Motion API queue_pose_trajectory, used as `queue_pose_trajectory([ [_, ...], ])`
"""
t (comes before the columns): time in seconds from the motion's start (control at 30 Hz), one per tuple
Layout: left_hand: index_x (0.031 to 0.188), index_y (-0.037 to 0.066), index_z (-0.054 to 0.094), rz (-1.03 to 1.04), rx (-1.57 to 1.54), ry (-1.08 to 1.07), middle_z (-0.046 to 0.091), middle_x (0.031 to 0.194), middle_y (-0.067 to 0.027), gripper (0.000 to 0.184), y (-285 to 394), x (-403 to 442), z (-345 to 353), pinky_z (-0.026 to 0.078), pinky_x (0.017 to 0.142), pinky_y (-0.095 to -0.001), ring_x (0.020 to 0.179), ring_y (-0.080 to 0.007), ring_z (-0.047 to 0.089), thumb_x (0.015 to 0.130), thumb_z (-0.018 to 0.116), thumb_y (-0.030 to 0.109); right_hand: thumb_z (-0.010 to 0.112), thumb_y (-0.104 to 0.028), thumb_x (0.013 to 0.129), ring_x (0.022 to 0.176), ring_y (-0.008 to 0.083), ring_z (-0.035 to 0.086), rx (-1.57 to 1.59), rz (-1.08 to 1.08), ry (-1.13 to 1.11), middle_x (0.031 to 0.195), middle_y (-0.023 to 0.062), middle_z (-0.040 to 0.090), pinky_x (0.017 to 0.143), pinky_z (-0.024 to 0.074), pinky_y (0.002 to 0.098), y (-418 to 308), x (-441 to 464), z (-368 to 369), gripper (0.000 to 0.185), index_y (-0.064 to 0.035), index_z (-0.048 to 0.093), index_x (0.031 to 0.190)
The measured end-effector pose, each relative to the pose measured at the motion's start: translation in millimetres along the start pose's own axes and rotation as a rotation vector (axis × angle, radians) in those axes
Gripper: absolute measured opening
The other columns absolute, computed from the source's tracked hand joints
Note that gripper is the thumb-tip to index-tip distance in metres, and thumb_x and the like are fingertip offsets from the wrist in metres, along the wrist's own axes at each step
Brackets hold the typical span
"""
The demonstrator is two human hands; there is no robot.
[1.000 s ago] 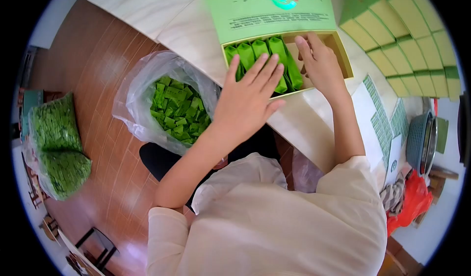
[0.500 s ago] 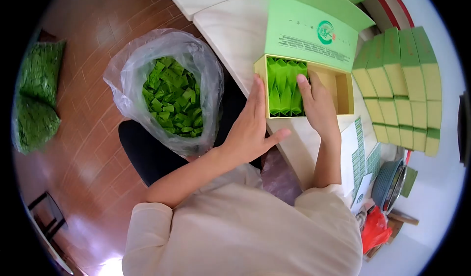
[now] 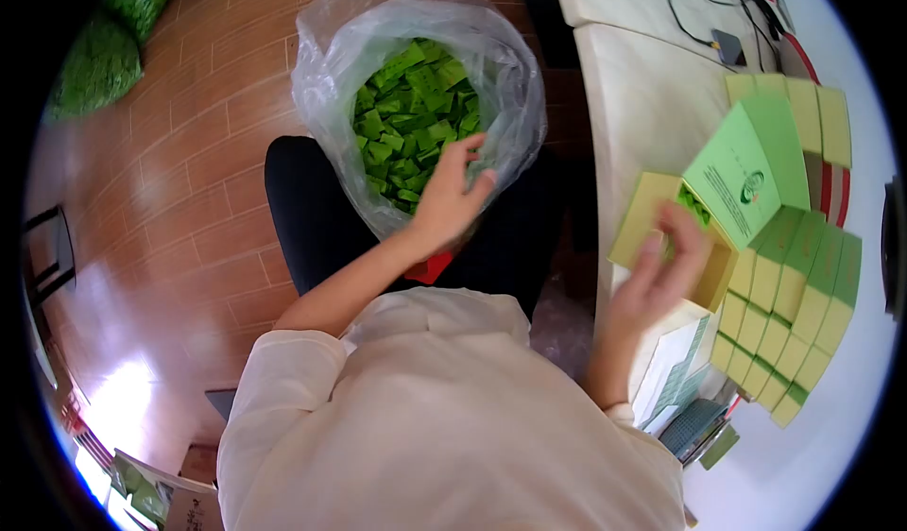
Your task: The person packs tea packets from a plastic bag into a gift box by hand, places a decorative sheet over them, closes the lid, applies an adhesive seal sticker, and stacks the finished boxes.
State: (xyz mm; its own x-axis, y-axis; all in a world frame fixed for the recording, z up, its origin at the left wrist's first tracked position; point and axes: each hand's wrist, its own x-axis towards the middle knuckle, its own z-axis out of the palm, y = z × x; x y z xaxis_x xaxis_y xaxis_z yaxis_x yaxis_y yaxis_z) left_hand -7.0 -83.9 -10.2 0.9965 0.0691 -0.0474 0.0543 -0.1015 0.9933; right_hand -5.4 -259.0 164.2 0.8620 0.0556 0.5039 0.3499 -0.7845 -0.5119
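My left hand [image 3: 452,196] reaches over the near rim of a clear plastic bag [image 3: 326,87], its thumb and fingers apart and nothing seen in them. Loose small green packets [image 3: 416,106] fill the bag between my legs. To the right, my right hand [image 3: 666,262], somewhat blurred, hovers at the near side of a yellow gift box [image 3: 647,214] with fingers spread and no packet visible in them. The green printed lid [image 3: 732,177] stands open. Some green packets [image 3: 694,205] show inside the box; my right hand hides part of its interior.
Stacked green-and-yellow boxes [image 3: 784,304] stand beside the gift box, with more boxes [image 3: 812,120] behind. Cables [image 3: 704,35] lie at the table's [image 3: 628,87] far end. A blue-grey basket [image 3: 694,427] is at lower right. Full green bags [image 3: 99,68] rest on the floor at left.
My left hand has left the box's side and moved over the bag. My right hand has come out of the box. The view has turned, shifting bag and box rightward.
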Motion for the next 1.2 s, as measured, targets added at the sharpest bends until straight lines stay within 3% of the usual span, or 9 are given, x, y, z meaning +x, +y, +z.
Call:
queue_pose_trajectory([
  [0.23, 0.148, 0.006, 0.005, -1.036, -0.295, 0.312, 0.038, 0.141, -0.0230, 0.075, -148.6, -0.5, -105.8, 0.037, 0.101, -0.0371, 0.126, -0.0339, 0.043, 0.091, 0.052, 0.016, 0.061, -0.009, 0.085, 0.089, 0.0284, 0.059, 0.359, 0.180, -0.781, 0.091, 0.0129, 0.061, 0.079, 0.0467, 0.0387, 39.0, -76.5, 280.7, 0.027, 0.0006, 0.057, 0.109],
  [0.33, 0.148, 0.005, 0.003, -0.992, -0.309, 0.720, 0.030, 0.146, -0.0225, 0.075, -169.2, -13.1, -129.3, 0.031, 0.106, -0.0357, 0.131, -0.0327, 0.037, 0.091, 0.050, 0.012, 0.064, -0.015, 0.085, 0.098, 0.0293, 0.058, 0.288, 0.408, -1.140, 0.101, 0.0133, 0.061, 0.085, 0.0467, 0.0399, 45.1, -94.3, 355.3, 0.035, 0.0000, 0.055, 0.116],
  [0.4, 0.148, 0.004, 0.004, -0.805, -0.371, 0.842, 0.027, 0.148, -0.0209, 0.074, -175.3, -18.1, -130.3, 0.030, 0.106, -0.0350, 0.130, -0.0310, 0.038, 0.089, 0.049, 0.009, 0.068, -0.020, 0.083, 0.113, 0.0309, 0.051, 0.004, 0.172, -1.265, 0.119, 0.0148, 0.055, 0.094, 0.0446, 0.0402, 45.1, -108.2, 388.3, 0.052, -0.0020, 0.048, 0.127],
  [0.53, 0.148, 0.005, 0.007, -0.895, -0.314, 0.802, 0.032, 0.144, -0.0196, 0.076, -175.7, -11.1, -135.0, 0.034, 0.103, -0.0350, 0.125, -0.0284, 0.044, 0.085, 0.050, 0.005, 0.075, -0.027, 0.075, 0.119, 0.0343, 0.045, -0.164, 0.083, -1.332, 0.127, 0.0181, 0.048, 0.099, 0.0402, 0.0415, 37.9, -122.7, 424.2, 0.076, -0.0014, 0.036, 0.135],
  [0.7, 0.142, 0.003, 0.024, -0.875, -0.228, 0.793, 0.043, 0.131, -0.0182, 0.063, -190.6, -9.3, -132.1, 0.039, 0.097, -0.0359, 0.114, -0.0271, 0.050, 0.086, 0.051, 0.007, 0.073, -0.025, 0.077, 0.114, 0.0351, 0.049, -0.317, 0.039, -1.512, 0.125, 0.0184, 0.050, 0.094, 0.0437, 0.0422, 49.4, -133.8, 434.5, 0.059, -0.0026, 0.045, 0.125],
  [0.8, 0.138, 0.002, 0.031, -0.844, -0.157, 0.640, 0.041, 0.132, -0.0203, 0.061, -198.1, -9.7, -124.0, 0.039, 0.098, -0.0371, 0.115, -0.0293, 0.049, 0.083, 0.056, 0.008, 0.068, -0.022, 0.081, 0.108, 0.0364, 0.054, -0.094, 0.275, -1.458, 0.121, 0.0191, 0.053, 0.089, 0.0458, 0.0428, 67.3, -129.8, 421.3, 0.045, -0.0037, 0.050, 0.117],
  [1.0, 0.142, 0.004, 0.028, -0.019, 0.621, 0.105, 0.047, 0.126, -0.0210, 0.086, -138.4, 3.6, -112.3, 0.038, 0.099, -0.0429, 0.118, -0.0382, 0.046, 0.071, 0.075, 0.018, 0.054, -0.028, 0.093, 0.105, 0.0316, 0.058, 0.233, 0.330, -1.275, 0.114, 0.0165, 0.061, 0.090, 0.0448, 0.0391, 67.9, -41.8, 368.2, 0.034, -0.0035, 0.054, 0.116],
  [1.07, 0.143, 0.005, 0.026, -0.150, 0.431, 0.013, 0.047, 0.126, -0.0218, 0.088, -126.5, 3.4, -105.0, 0.039, 0.099, -0.0430, 0.117, -0.0390, 0.047, 0.071, 0.075, 0.019, 0.052, -0.029, 0.096, 0.098, 0.0198, 0.056, 0.447, 0.430, -1.432, 0.108, 0.0097, 0.061, 0.087, 0.0420, 0.0303, 61.6, -27.8, 351.7, 0.033, -0.0018, 0.056, 0.114],
  [1.2, 0.146, 0.008, 0.021, -0.306, 0.160, 0.004, 0.046, 0.130, -0.0254, 0.083, -115.4, -6.9, -102.2, 0.040, 0.099, -0.0422, 0.118, -0.0400, 0.049, 0.080, 0.068, 0.025, 0.054, -0.032, 0.093, 0.104, 0.0302, 0.058, 0.477, 0.337, -1.222, 0.114, 0.0159, 0.060, 0.090, 0.0443, 0.0368, 31.7, -19.4, 320.0, 0.037, -0.0032, 0.057, 0.116],
])
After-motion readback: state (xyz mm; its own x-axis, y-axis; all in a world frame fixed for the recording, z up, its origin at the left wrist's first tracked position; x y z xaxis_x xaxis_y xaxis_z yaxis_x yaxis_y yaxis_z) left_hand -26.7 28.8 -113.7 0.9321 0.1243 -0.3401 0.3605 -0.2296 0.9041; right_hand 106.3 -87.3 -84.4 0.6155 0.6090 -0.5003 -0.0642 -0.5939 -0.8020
